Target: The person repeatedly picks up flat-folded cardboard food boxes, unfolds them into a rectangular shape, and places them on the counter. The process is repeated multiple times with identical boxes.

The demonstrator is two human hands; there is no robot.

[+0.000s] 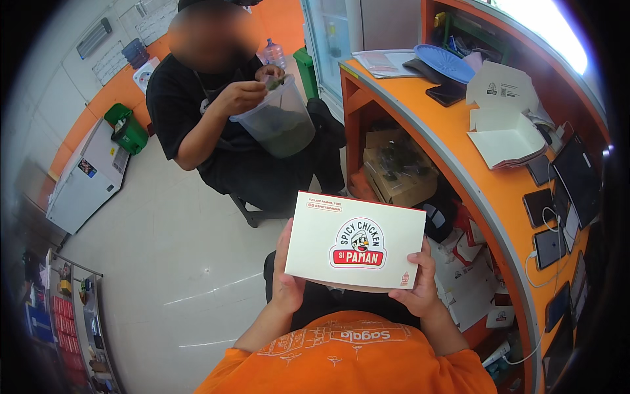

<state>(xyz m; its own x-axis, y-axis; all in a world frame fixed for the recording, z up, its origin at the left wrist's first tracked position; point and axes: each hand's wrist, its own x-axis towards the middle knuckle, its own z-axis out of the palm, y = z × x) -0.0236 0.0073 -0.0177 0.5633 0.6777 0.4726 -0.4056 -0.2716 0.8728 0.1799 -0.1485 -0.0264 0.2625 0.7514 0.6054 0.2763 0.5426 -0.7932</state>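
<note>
A white cardboard food box (pixel 312 240) with a red edge and a round printed logo is held up before my chest, its lid closed. My left hand (pixel 287 272) grips its left end, the thumb at the lower left corner and the other fingers partly hidden behind it. On the right end my right hand (pixel 420 279) is closed too, with fingers on the front near the corner. Both hands carry the box above my lap.
Opposite me a seated person in black (pixel 216 105) handles something small over a clear plastic bucket (pixel 279 125). On my right curves an orange counter (pixel 453 138) with an open food box (pixel 505 138), a blue tray (pixel 444 62), phones and cables. Beneath stands a cardboard carton (pixel 400 174).
</note>
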